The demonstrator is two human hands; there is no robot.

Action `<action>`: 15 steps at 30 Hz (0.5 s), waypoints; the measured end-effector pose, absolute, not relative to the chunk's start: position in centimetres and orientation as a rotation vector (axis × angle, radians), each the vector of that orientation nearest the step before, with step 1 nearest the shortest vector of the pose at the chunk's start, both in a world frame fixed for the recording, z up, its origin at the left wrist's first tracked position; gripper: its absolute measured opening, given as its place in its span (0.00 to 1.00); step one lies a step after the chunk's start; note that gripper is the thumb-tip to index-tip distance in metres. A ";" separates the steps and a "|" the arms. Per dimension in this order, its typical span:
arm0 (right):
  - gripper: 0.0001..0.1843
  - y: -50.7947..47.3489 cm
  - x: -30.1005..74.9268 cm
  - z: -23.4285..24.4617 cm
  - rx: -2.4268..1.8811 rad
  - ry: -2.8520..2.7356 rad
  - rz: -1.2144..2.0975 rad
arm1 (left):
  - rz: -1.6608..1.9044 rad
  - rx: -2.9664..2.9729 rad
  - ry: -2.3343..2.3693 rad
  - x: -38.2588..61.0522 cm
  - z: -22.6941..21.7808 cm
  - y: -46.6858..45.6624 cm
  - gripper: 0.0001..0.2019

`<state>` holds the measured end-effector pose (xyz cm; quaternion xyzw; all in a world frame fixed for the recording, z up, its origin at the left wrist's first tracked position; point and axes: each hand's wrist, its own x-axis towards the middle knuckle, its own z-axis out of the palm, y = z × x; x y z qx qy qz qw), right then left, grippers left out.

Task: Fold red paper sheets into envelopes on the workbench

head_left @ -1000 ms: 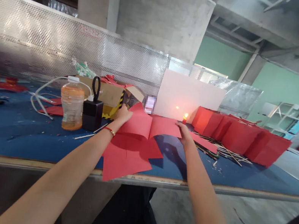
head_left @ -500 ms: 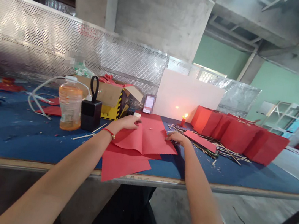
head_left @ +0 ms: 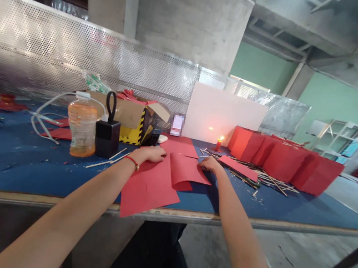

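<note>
Red paper sheets lie overlapped on the blue table before me. My right hand [head_left: 209, 163] pinches the right edge of a red paper sheet [head_left: 188, 170], which bows upward with its near edge curled. To its left, my left hand [head_left: 154, 154] has its fingers curled down on red paper [head_left: 152, 187] that lies flatter and reaches the table's front edge. Its fingertips are partly hidden, and whether both pieces are joined I cannot tell. Behind the hands lies another red sheet [head_left: 180, 145]. A red band circles my left wrist.
A lit red candle [head_left: 219, 144] burns before a white board [head_left: 226, 114]. Thin sticks [head_left: 277, 183] and red paper bags [head_left: 285, 162] stand right. On the left are an orange drink bottle [head_left: 81, 126], a black power bank [head_left: 106, 139] and a yellow-black box [head_left: 132, 123]. A phone [head_left: 177, 125] stands behind.
The wide creased sheet between my hands now shows only as a narrower bowed piece at my right hand. Flat red paper shows at the left. My left hand has moved slightly down.
</note>
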<state>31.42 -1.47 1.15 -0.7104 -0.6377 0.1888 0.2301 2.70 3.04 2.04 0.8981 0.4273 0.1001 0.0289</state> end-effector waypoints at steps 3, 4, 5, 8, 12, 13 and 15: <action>0.15 -1.7 31.3 1.4 -2.012 -1.780 0.530 | 0.190 2.841 1.388 3.4 1.5 2.6 0.15; 0.16 -1.8 31.2 1.5 -2.025 -1.786 0.536 | 0.175 2.854 1.423 3.6 1.3 2.6 0.16; 0.16 -1.9 31.2 1.6 -2.037 -1.790 0.541 | 0.166 2.863 1.458 3.8 1.0 2.5 0.18; 0.17 -2.1 31.0 1.9 -2.072 -1.791 0.551 | 0.161 2.877 1.543 4.3 0.3 2.4 0.20; 0.16 -2.3 31.0 2.0 -2.071 -1.802 0.583 | 0.172 2.894 1.600 4.7 -0.1 2.5 0.21; 0.15 -2.3 31.1 2.0 -2.064 -1.809 0.594 | 0.173 2.893 1.613 4.8 -0.1 2.5 0.21; 0.14 -2.4 31.2 1.9 -2.048 -1.822 0.611 | 0.172 2.893 1.631 4.9 -0.2 2.5 0.21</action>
